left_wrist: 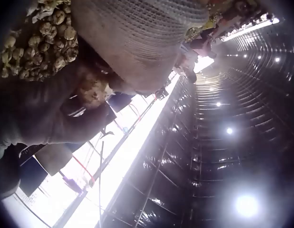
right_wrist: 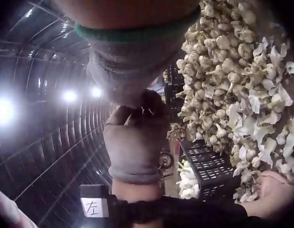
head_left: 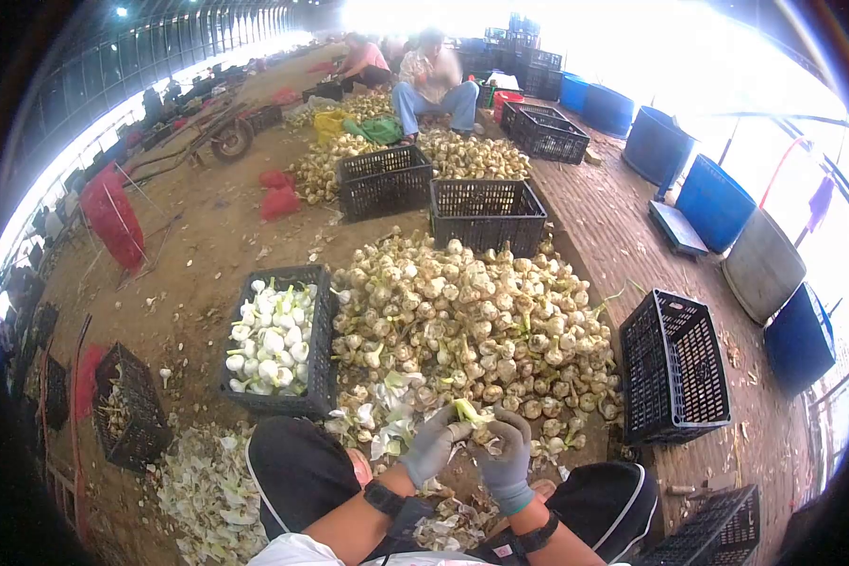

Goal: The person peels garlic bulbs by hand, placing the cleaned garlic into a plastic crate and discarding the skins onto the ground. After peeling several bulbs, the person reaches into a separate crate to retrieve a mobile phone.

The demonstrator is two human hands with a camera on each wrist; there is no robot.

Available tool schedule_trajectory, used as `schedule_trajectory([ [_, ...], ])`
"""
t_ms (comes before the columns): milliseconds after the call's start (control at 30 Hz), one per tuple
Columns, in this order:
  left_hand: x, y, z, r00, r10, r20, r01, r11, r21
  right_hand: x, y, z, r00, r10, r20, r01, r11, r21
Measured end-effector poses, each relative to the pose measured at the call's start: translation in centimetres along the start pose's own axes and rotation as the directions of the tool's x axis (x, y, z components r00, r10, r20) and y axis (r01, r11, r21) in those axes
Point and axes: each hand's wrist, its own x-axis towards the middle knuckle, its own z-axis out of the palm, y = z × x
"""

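Between my two grey-gloved hands, in front of my knees, is a garlic bulb (left_wrist: pixel 93 92) with a pale green stem (head_left: pixel 470 411). My left hand (head_left: pixel 431 447) pinches it at the stem side. My right hand (head_left: pixel 507 460) has its fingers curled round the bulb's other side. In the right wrist view the gloves hide the bulb. Just beyond the hands spreads a heap of unpeeled garlic (head_left: pixel 472 321). Left of the heap, a black crate (head_left: pixel 325 354) holds white peeled bulbs (head_left: pixel 275 340). Loose white skins (head_left: pixel 387 406) lie by my left hand.
An upright black crate (head_left: pixel 674 368) stands to the right on wooden boards, with another crate (head_left: pixel 707 538) nearer me. More peelings (head_left: pixel 212 491) cover the ground at left. Two black crates (head_left: pixel 489 212) stand beyond the heap. Farther off, people sit among more garlic; blue tubs (head_left: pixel 715 203) line the right.
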Motion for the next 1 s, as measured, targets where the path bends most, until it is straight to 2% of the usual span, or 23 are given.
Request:
schedule_trajectory([
  [133,-0.6,1.5,0.2,0.997,-0.073,-0.002,0.073,0.997,-0.034,-0.3,0.8,0.0,0.999,-0.012,0.049,0.010,0.999,0.042],
  [167,-0.8,1.4,0.1,0.995,-0.093,-0.023,0.090,0.991,-0.099,-0.6,1.0,0.1,0.999,-0.013,0.048,0.011,0.999,0.041],
  [233,-0.7,1.5,0.0,0.993,-0.108,-0.039,0.100,0.981,-0.164,-0.3,0.5,0.5,0.966,0.252,0.064,-0.256,0.882,0.396],
  [267,-0.7,1.4,-0.1,0.994,-0.082,-0.069,0.074,0.991,-0.113,-0.8,1.2,0.6,0.930,0.337,0.149,-0.367,0.811,0.455],
  [333,-0.5,0.5,-0.5,0.993,-0.058,-0.098,0.052,0.997,-0.062,-0.9,1.4,0.6,0.913,0.370,0.172,-0.406,0.780,0.476],
  [367,-0.1,-0.4,-0.8,0.987,-0.001,-0.159,0.024,0.990,0.141,-0.9,1.4,0.7,0.896,0.397,0.197,-0.441,0.747,0.497],
  [400,-0.3,0.1,-0.4,0.976,0.066,-0.208,0.008,0.941,0.338,-1.1,1.6,0.8,0.896,0.397,0.199,-0.442,0.748,0.496],
  [433,-0.6,0.6,0.1,0.975,0.066,-0.210,0.009,0.942,0.336,-1.3,1.7,1.1,0.930,0.337,0.144,-0.367,0.833,0.414],
  [467,-1.0,1.1,0.7,0.958,0.149,-0.246,-0.020,0.888,0.459,-1.5,1.7,1.2,0.958,0.269,0.097,-0.286,0.902,0.323],
  [500,-1.5,1.6,1.4,0.935,0.229,-0.272,-0.034,0.819,0.573,-1.5,1.2,1.2,0.956,0.273,0.103,-0.292,0.901,0.321],
  [533,-1.3,0.6,1.3,0.897,0.366,-0.249,-0.152,0.783,0.603,-1.4,0.7,1.3,0.984,0.169,0.051,-0.176,0.951,0.254],
  [567,-1.3,0.4,1.1,0.900,0.354,-0.256,-0.140,0.789,0.599,-1.3,0.2,1.2,0.998,0.063,0.010,-0.064,0.982,0.179],
  [600,-1.3,0.7,1.3,0.857,0.452,-0.249,-0.178,0.711,0.680,-1.4,0.7,1.0,1.000,0.011,0.026,-0.011,1.000,0.015],
  [633,-1.6,0.4,1.5,0.816,0.529,-0.232,-0.196,0.631,0.750,-1.1,0.3,0.8,0.999,0.022,0.033,-0.023,1.000,0.018],
  [667,-1.6,-0.9,1.1,0.805,0.518,-0.288,-0.145,0.643,0.752,-2.0,1.8,1.5,0.987,0.154,0.038,-0.158,0.967,0.201],
  [700,-1.3,-1.9,0.8,0.790,0.510,-0.339,-0.097,0.651,0.753,-1.2,-0.2,1.0,0.979,0.196,0.062,-0.205,0.958,0.201],
  [733,-1.6,-1.1,0.8,0.855,0.432,-0.288,-0.158,0.745,0.648,-1.4,0.1,0.9,0.975,0.208,0.082,-0.220,0.958,0.182],
  [767,-1.6,-0.2,0.6,0.901,0.373,-0.222,-0.212,0.825,0.524,-1.7,0.2,1.3,0.936,0.337,0.099,-0.349,0.862,0.369],
  [833,-1.3,-1.5,0.5,0.841,0.510,-0.179,-0.334,0.750,0.571,-1.1,-1.3,1.0,0.879,0.448,0.162,-0.464,0.730,0.502],
  [867,-1.2,-2.0,0.7,0.829,0.513,-0.223,-0.302,0.746,0.594,-0.8,-1.1,0.9,0.876,0.456,0.159,-0.470,0.731,0.494],
  [933,-1.8,-1.7,1.3,0.843,0.497,-0.207,-0.303,0.756,0.580,-0.6,-0.9,0.5,0.862,0.447,0.239,-0.506,0.727,0.464],
  [967,-2.0,-1.6,1.4,0.852,0.487,-0.192,-0.306,0.760,0.573,-1.7,1.5,0.9,0.859,0.454,0.236,-0.510,0.728,0.459],
  [1000,-1.7,-2.1,0.9,0.842,0.519,-0.148,-0.352,0.736,0.579,-3.5,5.7,1.8,0.853,0.409,0.324,-0.520,0.720,0.459],
])
